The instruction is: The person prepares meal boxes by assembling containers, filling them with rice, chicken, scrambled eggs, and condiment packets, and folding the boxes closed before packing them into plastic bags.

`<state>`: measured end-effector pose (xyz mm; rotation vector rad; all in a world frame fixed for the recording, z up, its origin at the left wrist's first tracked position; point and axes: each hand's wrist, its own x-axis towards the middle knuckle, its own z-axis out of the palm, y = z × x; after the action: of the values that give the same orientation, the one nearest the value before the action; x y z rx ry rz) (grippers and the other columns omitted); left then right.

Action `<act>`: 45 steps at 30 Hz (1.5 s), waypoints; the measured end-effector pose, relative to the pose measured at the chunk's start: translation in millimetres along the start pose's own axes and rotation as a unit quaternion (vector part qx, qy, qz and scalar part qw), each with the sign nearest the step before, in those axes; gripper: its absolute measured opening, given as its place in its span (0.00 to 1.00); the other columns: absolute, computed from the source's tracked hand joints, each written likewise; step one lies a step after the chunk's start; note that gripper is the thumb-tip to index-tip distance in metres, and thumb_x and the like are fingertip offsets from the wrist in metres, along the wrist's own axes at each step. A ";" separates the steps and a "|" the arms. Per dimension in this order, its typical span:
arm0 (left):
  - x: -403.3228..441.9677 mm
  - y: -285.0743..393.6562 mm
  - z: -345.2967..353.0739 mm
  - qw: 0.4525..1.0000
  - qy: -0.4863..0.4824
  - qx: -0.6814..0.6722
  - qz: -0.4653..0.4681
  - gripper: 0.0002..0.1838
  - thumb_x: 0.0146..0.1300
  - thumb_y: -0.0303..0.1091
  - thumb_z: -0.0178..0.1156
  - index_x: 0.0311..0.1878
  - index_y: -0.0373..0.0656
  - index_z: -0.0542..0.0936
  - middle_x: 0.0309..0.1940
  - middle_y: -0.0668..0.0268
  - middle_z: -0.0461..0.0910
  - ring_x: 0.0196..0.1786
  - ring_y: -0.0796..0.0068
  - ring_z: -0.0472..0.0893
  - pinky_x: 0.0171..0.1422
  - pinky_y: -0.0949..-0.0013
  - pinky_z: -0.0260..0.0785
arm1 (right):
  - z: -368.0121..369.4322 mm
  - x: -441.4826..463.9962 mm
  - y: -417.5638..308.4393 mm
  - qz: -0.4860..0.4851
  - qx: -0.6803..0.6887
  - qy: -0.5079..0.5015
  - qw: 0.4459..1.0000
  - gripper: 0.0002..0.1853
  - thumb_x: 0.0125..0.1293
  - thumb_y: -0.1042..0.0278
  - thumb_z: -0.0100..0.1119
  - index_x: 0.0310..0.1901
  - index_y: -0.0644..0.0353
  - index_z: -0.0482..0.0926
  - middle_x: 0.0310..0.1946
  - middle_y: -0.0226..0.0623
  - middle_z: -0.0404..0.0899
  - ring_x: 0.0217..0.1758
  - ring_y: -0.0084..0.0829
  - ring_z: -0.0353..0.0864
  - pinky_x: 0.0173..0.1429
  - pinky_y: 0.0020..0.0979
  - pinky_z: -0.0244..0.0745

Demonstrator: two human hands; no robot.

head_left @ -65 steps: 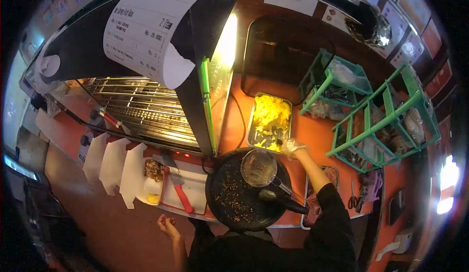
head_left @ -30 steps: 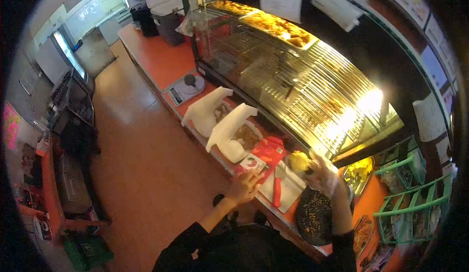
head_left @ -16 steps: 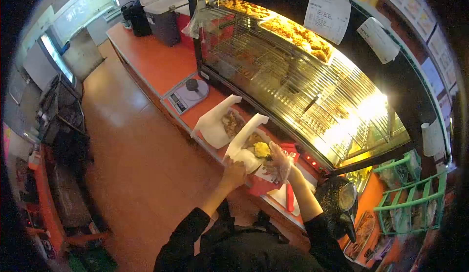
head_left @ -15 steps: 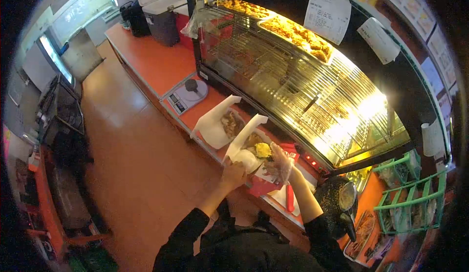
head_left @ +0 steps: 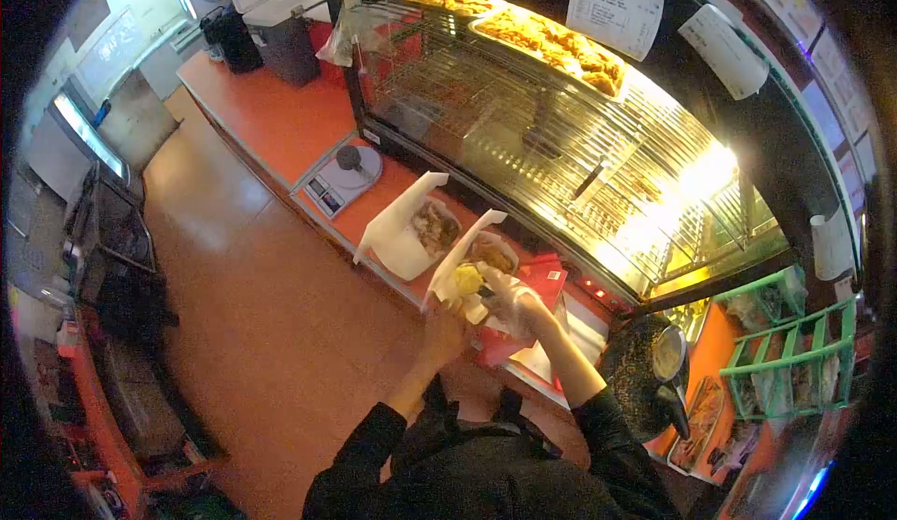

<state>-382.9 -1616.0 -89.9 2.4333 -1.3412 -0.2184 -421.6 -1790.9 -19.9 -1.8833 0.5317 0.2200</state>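
Observation:
Near the front edge of the counter, my left hand point(head_left: 448, 327) is closed on a pale, cup-like container point(head_left: 475, 309), mostly covered by my fingers. Over it is a yellow lump of food point(head_left: 469, 280). My right hand point(head_left: 509, 298), in what looks like a clear plastic glove, is curled beside the lump. Something dark shows at its fingertips; blur hides what it is. Just behind my hands stands an open white takeaway box point(head_left: 450, 260) with brown food point(head_left: 495, 255) inside. To its left is a second open takeaway box point(head_left: 397, 238), also holding food.
A kitchen scale point(head_left: 342, 180) with a dark lump on it stands left of the boxes. A lit glass warming cabinet point(head_left: 561, 146) borders the counter behind. Red packaging point(head_left: 542, 277), a black speckled pot point(head_left: 645, 380) and green racks point(head_left: 790, 370) are on the right.
The yellow lump and my right hand have moved left, over the pale container. My left hand stays near the box's front. The camera view has shifted slightly.

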 end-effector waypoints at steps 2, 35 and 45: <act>-11.6 11.0 -7.6 0.998 0.054 0.037 -0.003 0.23 0.62 0.42 0.50 0.55 0.35 0.72 0.55 0.53 0.73 0.60 0.52 0.70 0.64 0.41 0.56 | 5.7 1.1 -9.9 -0.061 -0.133 -0.042 0.988 0.20 0.67 0.51 0.43 0.54 0.53 0.71 0.42 0.41 0.76 0.43 0.37 0.75 0.47 0.35 0.69; -63.1 22.5 41.0 0.957 0.267 -0.109 0.003 0.24 0.69 0.40 0.48 0.64 0.39 0.64 0.48 0.52 0.70 0.51 0.50 0.72 0.54 0.56 0.67 | 68.1 15.9 35.6 -0.068 -0.447 -0.047 0.891 0.14 0.66 0.63 0.46 0.44 0.64 0.74 0.36 0.53 0.81 0.40 0.47 0.82 0.43 0.43 0.76; -63.4 42.0 13.9 0.929 0.321 -0.176 -0.049 0.15 0.69 0.37 0.45 0.50 0.35 0.66 0.42 0.55 0.69 0.42 0.57 0.71 0.50 0.59 0.64 | -56.0 -76.3 -24.4 0.051 0.044 -0.004 0.998 0.11 0.62 0.69 0.49 0.41 0.66 0.75 0.42 0.50 0.78 0.45 0.47 0.78 0.49 0.41 0.74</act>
<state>-454.4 -1586.4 -89.1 2.0045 -0.8049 0.2761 -483.3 -1816.0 51.7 -1.7711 0.6228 0.2665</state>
